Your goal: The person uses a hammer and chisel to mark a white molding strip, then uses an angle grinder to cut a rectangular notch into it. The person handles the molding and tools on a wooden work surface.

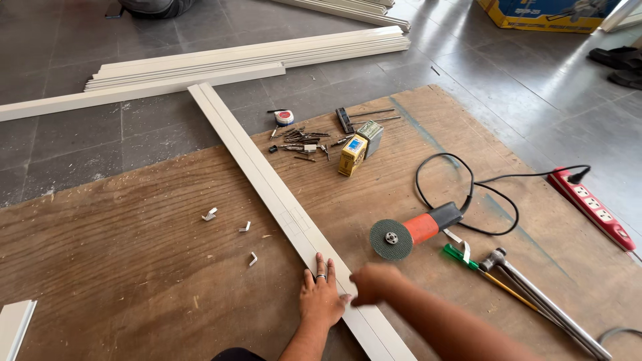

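Note:
A long white profile strip lies diagonally across a plywood board. My left hand, a ring on one finger, presses flat on the strip's near end with fingers spread. My right hand is blurred just right of it, over the strip's edge, fingers curled; I cannot tell whether it holds anything. An angle grinder with an orange body and dark disc lies just beyond the right hand.
Small white offcuts lie left of the strip. Screws and bits, a yellow box and a tape measure lie farther off. A hammer, green-handled tool, red power strip sit right. More white strips lie on the tiled floor.

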